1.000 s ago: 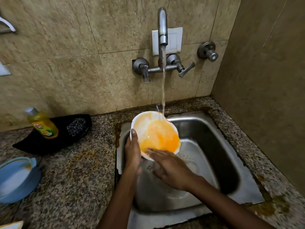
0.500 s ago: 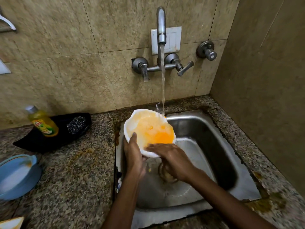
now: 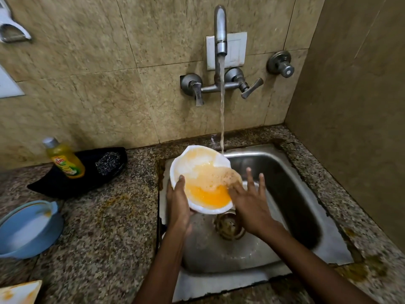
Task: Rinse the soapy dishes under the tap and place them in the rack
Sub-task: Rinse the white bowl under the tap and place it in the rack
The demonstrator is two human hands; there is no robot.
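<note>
Orange-stained and white, the bowl (image 3: 202,179) sits tilted in the left hand (image 3: 178,201), whose thumb hooks over the near-left rim while the rest of the fingers go under the bowl, out of sight. Cloudy orange water pools in its lower half. The right hand (image 3: 248,201) is spread flat with fingers straight and apart, its inner fingers touching the bowl's right rim where water spills over (the outer two point up over the basin, touching nothing).

Both hands hold the bowl over the left part of the steel sink (image 3: 295,194), just above and behind the drain (image 3: 229,227). Water runs from the tap (image 3: 220,31) on the tiled wall and lands at the bowl's far edge. Two lever handles flank the spout, and a separate round valve (image 3: 281,64) sits further right.

On the speckled stone counter (image 3: 98,227) to the left, a yellow soap bottle (image 3: 64,157) leans on a black tray (image 3: 87,172) that also holds a dark scrubber (image 3: 108,162). Nearer the left edge lies a blue dish (image 3: 28,229), well apart from the sink. A white, orange-smeared corner of something (image 3: 18,292) shows at the bottom left.
</note>
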